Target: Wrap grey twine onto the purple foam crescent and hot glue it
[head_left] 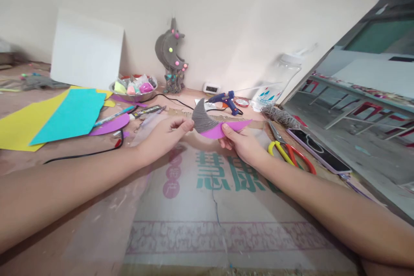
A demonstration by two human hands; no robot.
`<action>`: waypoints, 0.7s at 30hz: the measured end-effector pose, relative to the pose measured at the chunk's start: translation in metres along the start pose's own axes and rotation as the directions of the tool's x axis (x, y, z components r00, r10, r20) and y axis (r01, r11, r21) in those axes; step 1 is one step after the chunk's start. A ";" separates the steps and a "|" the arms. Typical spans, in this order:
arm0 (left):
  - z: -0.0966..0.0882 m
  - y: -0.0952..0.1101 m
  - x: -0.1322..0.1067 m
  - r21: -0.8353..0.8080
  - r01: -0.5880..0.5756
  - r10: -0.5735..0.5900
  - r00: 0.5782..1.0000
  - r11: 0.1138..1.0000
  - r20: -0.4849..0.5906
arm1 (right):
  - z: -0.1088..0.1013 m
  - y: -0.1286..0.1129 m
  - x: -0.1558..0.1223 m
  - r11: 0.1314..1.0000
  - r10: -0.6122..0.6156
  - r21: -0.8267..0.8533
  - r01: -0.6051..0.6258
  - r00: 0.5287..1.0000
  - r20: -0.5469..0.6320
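Observation:
Both my hands hold a crescent-shaped piece above the worktable. Its upper part is a grey cardboard crescent (201, 117) and a purple paper crescent (226, 128) lies against its lower edge. My left hand (163, 136) pinches the grey part at its left side, fingers closed. My right hand (241, 142) grips the purple part from below, thumb on top. Under them lies a flattened cardboard sheet (210, 207) with green and red print.
Yellow-and-red scissors (289, 151) and a phone (318, 148) lie right of my right hand. A blue glue gun (226, 101), twine (280, 115), a plastic jar (278, 79), a bowl of coloured packets (134, 87), teal (71, 114) and yellow (19, 127) sheets, a black cable (97, 152), a finished moon ornament (171, 54).

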State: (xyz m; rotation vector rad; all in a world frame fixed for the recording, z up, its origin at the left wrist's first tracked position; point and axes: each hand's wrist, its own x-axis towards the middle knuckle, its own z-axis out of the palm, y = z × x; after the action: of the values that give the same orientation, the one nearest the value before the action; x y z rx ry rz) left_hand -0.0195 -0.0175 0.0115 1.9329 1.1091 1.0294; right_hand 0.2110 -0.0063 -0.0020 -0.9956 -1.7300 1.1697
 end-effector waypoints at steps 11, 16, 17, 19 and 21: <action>0.001 0.004 -0.001 0.152 -0.042 0.044 0.999 0.988 -0.010 | 0.000 0.001 0.000 0.998 0.001 -0.059 -0.001 1.000 0.007; 0.002 0.000 -0.002 0.156 -0.076 0.081 0.996 0.985 -0.022 | 0.000 0.002 0.001 0.999 0.013 -0.040 -0.013 1.000 0.002; 0.002 -0.001 -0.002 0.141 -0.074 0.079 0.996 0.987 -0.030 | -0.001 0.003 0.001 0.999 0.014 -0.035 -0.013 1.000 0.001; 0.002 -0.002 -0.001 0.098 -0.052 0.058 0.997 0.994 -0.057 | -0.001 0.003 0.001 1.000 0.010 -0.028 -0.010 1.000 -0.001; 0.001 -0.004 0.001 0.041 -0.004 0.008 0.996 0.999 -0.092 | -0.001 0.003 0.001 1.000 0.011 -0.028 -0.011 1.000 -0.002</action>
State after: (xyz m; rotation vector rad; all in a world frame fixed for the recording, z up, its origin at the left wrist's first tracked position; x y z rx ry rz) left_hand -0.0198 -0.0154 0.0075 1.9391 1.1845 1.1175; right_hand 0.2118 -0.0044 -0.0049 -1.0237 -1.7452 1.1539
